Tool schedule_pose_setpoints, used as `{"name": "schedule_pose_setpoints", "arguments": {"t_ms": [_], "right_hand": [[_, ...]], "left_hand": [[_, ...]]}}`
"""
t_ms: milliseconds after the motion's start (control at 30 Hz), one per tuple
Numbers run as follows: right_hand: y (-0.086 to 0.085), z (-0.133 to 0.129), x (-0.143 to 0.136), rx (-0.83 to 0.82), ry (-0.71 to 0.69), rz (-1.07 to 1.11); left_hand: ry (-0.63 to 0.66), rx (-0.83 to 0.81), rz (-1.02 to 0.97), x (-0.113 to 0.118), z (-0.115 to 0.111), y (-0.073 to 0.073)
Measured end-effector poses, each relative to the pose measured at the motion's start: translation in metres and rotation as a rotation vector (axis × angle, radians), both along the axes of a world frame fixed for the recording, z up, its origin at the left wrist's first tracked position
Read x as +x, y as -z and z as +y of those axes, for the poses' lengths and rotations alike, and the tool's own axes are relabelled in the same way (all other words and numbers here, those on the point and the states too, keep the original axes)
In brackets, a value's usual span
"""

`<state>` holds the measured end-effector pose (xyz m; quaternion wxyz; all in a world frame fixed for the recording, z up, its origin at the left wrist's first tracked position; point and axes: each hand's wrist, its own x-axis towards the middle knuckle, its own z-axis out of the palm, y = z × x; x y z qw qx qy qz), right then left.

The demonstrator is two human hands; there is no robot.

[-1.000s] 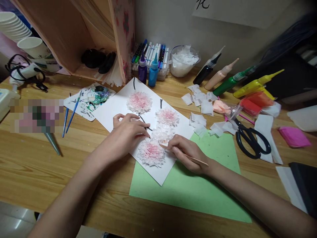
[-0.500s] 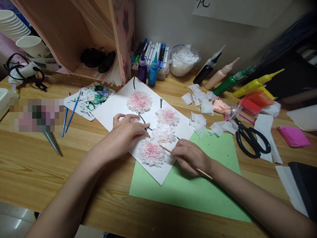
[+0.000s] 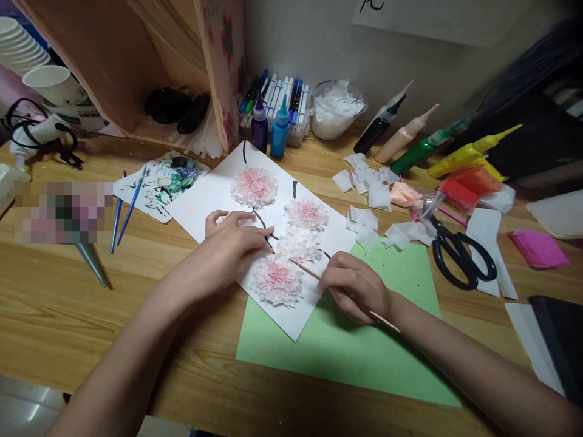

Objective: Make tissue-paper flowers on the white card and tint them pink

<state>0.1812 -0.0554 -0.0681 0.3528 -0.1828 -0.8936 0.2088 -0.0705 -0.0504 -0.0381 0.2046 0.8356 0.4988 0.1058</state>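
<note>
My left hand (image 3: pixel 232 243) rests with its fingers spread on the left part of a white sheet (image 3: pixel 195 203), holding nothing. In my right hand (image 3: pixel 353 285) is a thin wooden stick (image 3: pixel 306 269), its tip at the lower edge of a white tissue flower (image 3: pixel 298 246). Pink-centred tissue flowers lie around it: one below (image 3: pixel 277 279), one above right (image 3: pixel 307 212) and one at the upper left (image 3: pixel 254 186). Black painted lines run between them. Under the sheet lies green paper (image 3: pixel 346 358).
Tissue squares (image 3: pixel 362 220) and black scissors (image 3: pixel 464 255) lie to the right. Paint bottles (image 3: pixel 416 149), a marker box (image 3: pixel 277 106) and a bowl of tissue (image 3: pixel 337 109) stand at the back. A paint-smeared sheet (image 3: pixel 159 182) with blue brushes (image 3: pixel 132 206) is on the left.
My right hand and the stick have shifted slightly right, and the stick's tip sits a little higher on the white flower's lower edge. My left hand stays in place on the sheet.
</note>
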Motion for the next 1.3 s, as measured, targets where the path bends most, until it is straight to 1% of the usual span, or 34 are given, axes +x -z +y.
{"name": "schedule_pose_setpoints", "arguments": {"t_ms": [200,333,467,567,667,767,900,1100,1300], "right_hand": [[-0.001,0.008,-0.013,-0.068,-0.035,-0.075],[0.0,0.009,-0.014,-0.094,-0.105,-0.11],[-0.001,0.008,-0.014,-0.035,-0.139,-0.141],[-0.002,0.007,-0.014,0.058,-0.155,-0.166],[-0.003,0.006,-0.009,0.103,-0.103,-0.087],[-0.003,0.005,-0.003,0.054,-0.058,-0.044],[-0.001,0.006,-0.002,0.025,-0.071,-0.065],[0.002,0.009,-0.007,0.015,-0.077,-0.112],[0.004,0.012,-0.006,-0.062,0.035,-0.055]], "left_hand": [[0.016,0.0,-0.002,-0.003,0.001,0.001],[0.007,-0.011,0.0,-0.002,0.0,0.0],[-0.004,-0.026,-0.006,-0.001,0.0,-0.001],[-0.012,-0.043,-0.013,-0.001,0.0,-0.002],[-0.023,-0.065,-0.024,0.0,0.0,-0.003],[-0.028,-0.081,-0.023,0.002,-0.002,-0.006],[-0.059,-0.078,0.006,0.007,-0.003,-0.008],[-0.042,-0.06,0.012,0.01,-0.004,-0.006],[-0.036,-0.09,0.023,0.009,-0.003,-0.007]]}}
